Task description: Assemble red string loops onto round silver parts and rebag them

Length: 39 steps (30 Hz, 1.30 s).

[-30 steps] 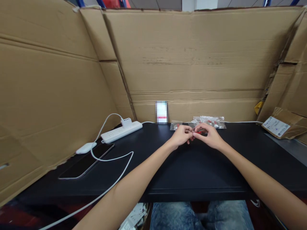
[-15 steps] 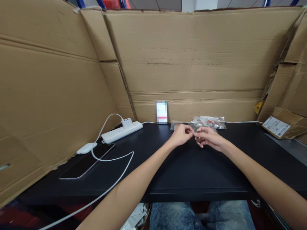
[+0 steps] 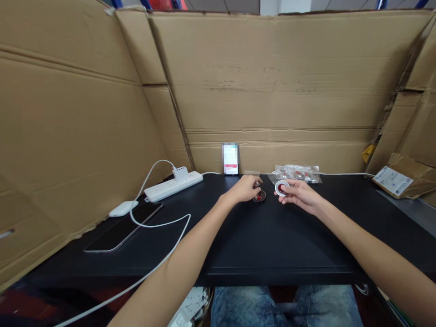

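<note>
Brown cardboard walls (image 3: 272,81) enclose a smooth black tabletop (image 3: 272,240), reached over by a seated person in faded blue jeans (image 3: 241,308).

Near the table's back edge, the right hand (image 3: 301,195) pinches a small round disc with white rim and dark red centre (image 3: 279,186), in front of clear plastic packets with red pieces (image 3: 301,173). Just to its left, the left hand (image 3: 245,188) curls its fingers over a dark round disc with red middle (image 3: 260,197); whether they grip or only touch it, I cannot tell. Behind stands a lit phone (image 3: 230,159); farther left lies a white power strip (image 3: 173,187).
</note>
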### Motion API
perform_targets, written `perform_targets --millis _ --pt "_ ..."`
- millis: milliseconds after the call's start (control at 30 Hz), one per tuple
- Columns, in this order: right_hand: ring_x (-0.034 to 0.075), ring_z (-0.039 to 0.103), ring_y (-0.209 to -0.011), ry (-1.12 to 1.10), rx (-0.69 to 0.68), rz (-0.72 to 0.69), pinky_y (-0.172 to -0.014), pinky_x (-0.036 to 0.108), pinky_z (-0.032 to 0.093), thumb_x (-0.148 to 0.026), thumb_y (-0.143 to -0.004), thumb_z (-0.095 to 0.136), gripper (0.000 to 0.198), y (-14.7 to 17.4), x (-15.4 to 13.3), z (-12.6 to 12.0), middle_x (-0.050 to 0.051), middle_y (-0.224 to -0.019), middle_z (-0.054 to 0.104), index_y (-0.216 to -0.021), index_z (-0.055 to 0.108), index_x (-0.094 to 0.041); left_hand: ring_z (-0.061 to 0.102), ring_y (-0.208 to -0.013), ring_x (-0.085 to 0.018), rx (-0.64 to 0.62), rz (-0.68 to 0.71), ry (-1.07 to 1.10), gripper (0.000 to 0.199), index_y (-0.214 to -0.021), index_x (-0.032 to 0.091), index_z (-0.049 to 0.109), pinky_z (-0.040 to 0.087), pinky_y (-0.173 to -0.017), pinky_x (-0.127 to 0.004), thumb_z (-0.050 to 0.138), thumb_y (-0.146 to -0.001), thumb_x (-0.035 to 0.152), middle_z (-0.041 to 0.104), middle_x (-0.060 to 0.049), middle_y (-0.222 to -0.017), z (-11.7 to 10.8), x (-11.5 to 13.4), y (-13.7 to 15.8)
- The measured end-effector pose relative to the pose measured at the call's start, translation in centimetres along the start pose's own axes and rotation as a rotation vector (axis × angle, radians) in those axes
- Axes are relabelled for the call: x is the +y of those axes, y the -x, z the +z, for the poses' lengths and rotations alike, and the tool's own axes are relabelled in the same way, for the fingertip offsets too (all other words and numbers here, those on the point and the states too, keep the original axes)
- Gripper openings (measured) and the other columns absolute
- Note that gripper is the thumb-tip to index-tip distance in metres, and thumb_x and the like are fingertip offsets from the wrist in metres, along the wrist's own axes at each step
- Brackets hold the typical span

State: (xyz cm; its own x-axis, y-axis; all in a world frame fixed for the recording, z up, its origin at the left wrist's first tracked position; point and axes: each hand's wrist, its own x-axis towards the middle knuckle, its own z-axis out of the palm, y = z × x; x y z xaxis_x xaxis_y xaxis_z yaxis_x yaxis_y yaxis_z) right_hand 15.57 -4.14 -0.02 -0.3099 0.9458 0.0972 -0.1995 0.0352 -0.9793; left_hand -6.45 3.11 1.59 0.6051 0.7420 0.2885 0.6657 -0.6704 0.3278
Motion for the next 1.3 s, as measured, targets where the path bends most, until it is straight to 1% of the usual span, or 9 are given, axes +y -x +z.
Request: perform_targets --millis 133,233,467,667,800,900,1100,1200,1300 --pt "0.015 0.068 -0.066 -0.011 0.016 -0.017 -0.063 0.026 0.058 -0.024 -0.079 0.072 0.018 0.1 -0.1 0.1 0.011 -0.087 0.072 -0.092 0.065 -0.014 0.062 -0.079 -0.018 -0.207 -0.044 0.046 0.038 -0.113 0.014 0.065 0.045 -0.072 -0.025 0.059 -0.078 0.027 0.068 -0.008 -0.091 -0.2 -0.5 0.0" --pt "0.015 0.068 -0.065 -0.002 0.019 -0.013 -0.061 0.026 0.057 -0.024 -0.079 0.072 0.017 0.1 -0.2 0.3 0.010 -0.086 0.072 -0.091 0.065 -0.014 0.060 -0.077 -0.017 -0.272 -0.067 0.097 0.037 -0.109 0.016 0.066 0.043 -0.069 -0.024 0.063 -0.073 0.023 0.066 -0.005 -0.087 -0.1 -0.4 0.0" --pt "0.015 0.067 -0.063 0.033 0.026 -0.012 -0.058 0.026 0.056 -0.026 -0.079 0.071 0.017 -0.1 0.3 0.3 0.010 -0.085 0.072 -0.089 0.064 -0.014 0.055 -0.067 -0.015 -0.232 -0.026 0.127 0.035 -0.105 0.017 0.067 0.039 -0.063 -0.024 0.065 -0.070 0.021 0.060 -0.001 -0.075 0.4 -0.4 0.1" --pt "0.015 0.067 -0.062 0.042 0.029 -0.012 -0.057 0.027 0.056 -0.027 -0.078 0.072 0.019 -0.2 0.3 0.2 0.010 -0.085 0.072 -0.090 0.065 -0.015 0.055 -0.067 -0.015 -0.270 -0.032 0.198 0.038 -0.105 0.016 0.066 0.040 -0.062 -0.023 0.068 -0.069 0.026 0.060 -0.001 -0.072 0.3 0.4 0.2" --pt "0.015 0.066 -0.060 0.040 0.051 -0.017 -0.057 0.027 0.055 -0.027 -0.077 0.072 0.020 -0.2 0.3 0.2 0.009 -0.083 0.071 -0.091 0.064 -0.015 0.054 -0.070 -0.016 -0.277 -0.046 0.178 0.029 -0.097 0.014 0.065 0.038 -0.062 -0.023 0.066 -0.070 0.023 0.061 -0.002 -0.077 0.3 0.8 0.2" --pt "0.015 0.066 -0.060 0.038 0.059 -0.020 -0.056 0.026 0.055 -0.027 -0.077 0.072 0.019 -0.2 0.3 0.3 0.009 -0.082 0.071 -0.090 0.064 -0.015 0.053 -0.070 -0.015 -0.247 -0.001 0.141 0.021 -0.092 0.015 0.064 0.037 -0.062 -0.023 0.063 -0.072 0.022 0.061 -0.002 -0.077 0.4 1.2 0.3" --pt "0.015 0.067 -0.060 0.041 0.063 -0.023 -0.056 0.026 0.055 -0.027 -0.077 0.073 0.020 -0.1 0.3 0.3 0.008 -0.080 0.071 -0.091 0.064 -0.014 0.055 -0.068 -0.015 -0.184 0.028 0.136 0.018 -0.089 0.017 0.065 0.037 -0.063 -0.024 0.062 -0.072 0.019 0.061 0.000 -0.072 0.3 1.7 0.3" --pt "0.015 0.067 -0.062 0.052 0.065 -0.047 -0.057 0.025 0.055 -0.028 -0.078 0.073 0.021 0.0 0.3 0.3 0.009 -0.080 0.070 -0.091 0.065 -0.013 0.057 -0.065 -0.015 -0.141 -0.025 0.224 0.017 -0.087 0.016 0.066 0.040 -0.062 -0.024 0.065 -0.071 0.018 0.063 0.000 -0.068 0.3 1.8 0.3" --pt "0.016 0.068 -0.063 0.060 0.075 -0.087 -0.058 0.026 0.057 -0.031 -0.076 0.074 0.024 0.0 0.2 0.3 0.009 -0.078 0.071 -0.089 0.066 -0.012 0.061 -0.060 -0.015 -0.143 -0.108 0.449 0.019 -0.089 0.014 0.065 0.043 -0.057 -0.024 0.068 -0.071 0.022 0.067 -0.003 -0.070 0.5 2.2 0.3"
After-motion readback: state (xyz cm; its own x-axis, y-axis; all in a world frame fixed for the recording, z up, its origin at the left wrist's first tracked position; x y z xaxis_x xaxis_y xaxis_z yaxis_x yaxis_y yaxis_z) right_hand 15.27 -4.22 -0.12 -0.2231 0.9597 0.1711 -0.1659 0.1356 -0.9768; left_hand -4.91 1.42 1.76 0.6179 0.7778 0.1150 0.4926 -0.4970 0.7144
